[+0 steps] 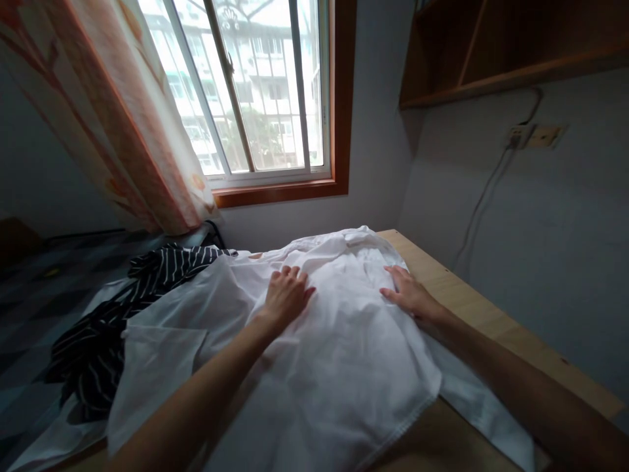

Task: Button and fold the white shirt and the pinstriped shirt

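A white shirt lies spread over a wooden table, wrinkled, with one sleeve out to the left and another hanging past the right side. My left hand rests palm down on the middle of the shirt, its fingers a little bent and the thumb apart. At the shirt's right edge, my right hand touches the cloth with its thumb and fingers spread. Neither hand visibly grips the fabric, though the left fingertips are partly hidden.
Black-and-white striped cloth is bunched left of the shirt, beside a checked bedspread. The wooden tabletop shows along the right wall. A window, curtain, wall shelf and plugged-in cord are beyond.
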The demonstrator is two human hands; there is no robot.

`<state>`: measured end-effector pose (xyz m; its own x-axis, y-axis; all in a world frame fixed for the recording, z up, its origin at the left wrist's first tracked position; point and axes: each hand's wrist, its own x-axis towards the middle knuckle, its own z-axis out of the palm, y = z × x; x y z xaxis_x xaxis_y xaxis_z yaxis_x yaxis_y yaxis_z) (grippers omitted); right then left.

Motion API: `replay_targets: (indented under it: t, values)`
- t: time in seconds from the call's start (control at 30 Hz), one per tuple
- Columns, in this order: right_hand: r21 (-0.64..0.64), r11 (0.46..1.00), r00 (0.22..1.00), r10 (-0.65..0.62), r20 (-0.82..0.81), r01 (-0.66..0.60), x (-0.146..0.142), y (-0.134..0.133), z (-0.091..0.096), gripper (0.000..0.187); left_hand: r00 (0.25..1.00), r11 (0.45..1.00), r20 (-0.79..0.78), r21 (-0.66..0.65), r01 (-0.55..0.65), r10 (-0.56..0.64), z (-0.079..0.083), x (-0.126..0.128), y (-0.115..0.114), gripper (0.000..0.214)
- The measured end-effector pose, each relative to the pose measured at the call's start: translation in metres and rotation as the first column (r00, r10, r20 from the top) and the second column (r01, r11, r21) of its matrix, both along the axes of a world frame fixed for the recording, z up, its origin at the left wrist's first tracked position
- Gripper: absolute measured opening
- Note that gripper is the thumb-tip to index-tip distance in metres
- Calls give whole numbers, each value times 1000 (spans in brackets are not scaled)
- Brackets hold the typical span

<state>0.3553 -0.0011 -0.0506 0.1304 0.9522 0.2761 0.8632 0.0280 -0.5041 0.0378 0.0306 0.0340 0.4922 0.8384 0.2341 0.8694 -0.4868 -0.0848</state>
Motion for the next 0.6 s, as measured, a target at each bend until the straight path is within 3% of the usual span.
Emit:
replay_targets:
  t: [0.1, 0.17, 0.23, 0.3, 0.43, 0.53, 0.6]
  values:
    - [-33, 992, 992, -126, -26, 125, 21, -51, -13, 69, 953, 948, 87, -111, 299, -290, -14, 15, -70, 63]
    - [-111, 992, 997, -68, -42, 63, 28, -82, -21, 69, 863, 824, 164, -256, 505, -478, -29, 15, -109, 96]
    - [-147, 988, 999, 37, -19, -40, 24, -110, -27, 65, 801, 709, 212, -377, 596, -560, -46, 11, -133, 107]
    - [-106, 992, 996, 75, 43, -70, 11, -131, -31, 52, 793, 671, 234, -431, 603, -562, -60, 9, -143, 96]
    - [-13, 1000, 989, 1, 151, 1, -12, -144, -25, 16, 813, 734, 301, -353, 581, -499, -70, 11, -143, 44]
    - [40, 998, 979, -49, 198, 42, 1, -130, -16, 17, 746, 727, 506, -293, 621, -432, -70, 9, -135, 30]
    - [101, 987, 974, -142, 176, 125, 28, -117, -9, 18, 676, 736, 696, -323, 595, -241, -69, 0, -125, 36]
